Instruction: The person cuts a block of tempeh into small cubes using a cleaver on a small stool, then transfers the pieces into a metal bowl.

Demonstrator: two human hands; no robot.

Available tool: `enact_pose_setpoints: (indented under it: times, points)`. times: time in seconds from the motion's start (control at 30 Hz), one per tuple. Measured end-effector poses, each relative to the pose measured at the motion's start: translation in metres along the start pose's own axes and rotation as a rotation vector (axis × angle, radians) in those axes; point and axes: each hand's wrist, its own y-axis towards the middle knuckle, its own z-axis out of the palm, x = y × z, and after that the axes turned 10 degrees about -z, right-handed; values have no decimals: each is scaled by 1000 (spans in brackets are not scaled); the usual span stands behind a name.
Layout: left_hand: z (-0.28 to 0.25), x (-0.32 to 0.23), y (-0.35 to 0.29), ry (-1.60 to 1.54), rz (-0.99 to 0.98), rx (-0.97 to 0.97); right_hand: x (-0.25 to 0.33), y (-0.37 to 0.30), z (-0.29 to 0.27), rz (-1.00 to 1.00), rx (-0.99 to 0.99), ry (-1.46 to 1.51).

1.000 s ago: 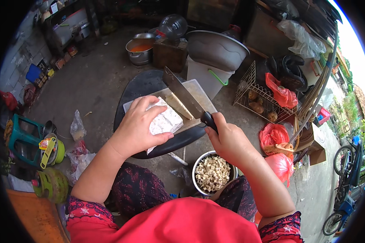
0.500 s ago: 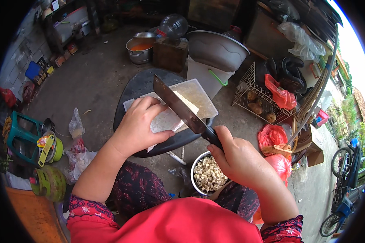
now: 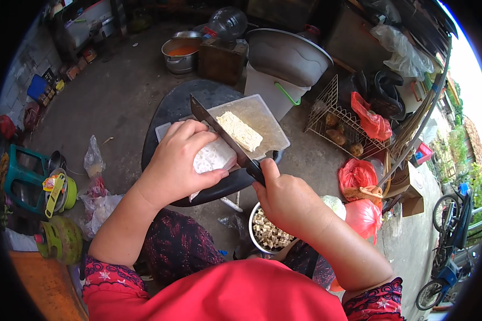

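My left hand [image 3: 179, 163] is wrapped over a white block of tempeh [image 3: 214, 158], thumb at its near end. My right hand [image 3: 292, 203] grips the black handle of a broad kitchen knife [image 3: 223, 131]. Its dark blade slants along the cut side of the block. Right of the blade, a cut piece of tempeh [image 3: 240, 131] lies with its pale, beany face up on a whitish cutting board [image 3: 270, 120]. Under the board is a round black stool [image 3: 190, 96]. Below my right hand, a white bowl [image 3: 251, 235] holds many small tempeh cubes [image 3: 269, 231].
Beyond the stool stand a pot of orange liquid [image 3: 182, 53], a wooden box [image 3: 222, 60] and a large metal basin [image 3: 289, 56] on a white bucket. To the right are a wire basket [image 3: 332, 120] and red plastic bags [image 3: 361, 179]. A teal stool [image 3: 27, 174] stands at left.
The knife has shifted left and toward me, its blade now beside the block. The cut tempeh piece now shows fully on the board. My left hand keeps its hold.
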Motion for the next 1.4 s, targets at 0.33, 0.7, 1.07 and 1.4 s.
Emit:
enact_pose_setpoints:
  times: [0.33, 0.7, 1.07, 1.4]
  points:
    - [6, 0, -8, 107, 28, -54, -19, 0, 5, -59, -81, 57]
    - [5, 0, -8, 61, -6, -46, -14, 18, 12, -34, -150, 43]
    - [8, 3, -8, 55, 13, -72, -10, 16, 14, -53, -134, -56]
    - [7, -2, -9, 14, -35, -73, -11, -12, -22, -144, -199, 101]
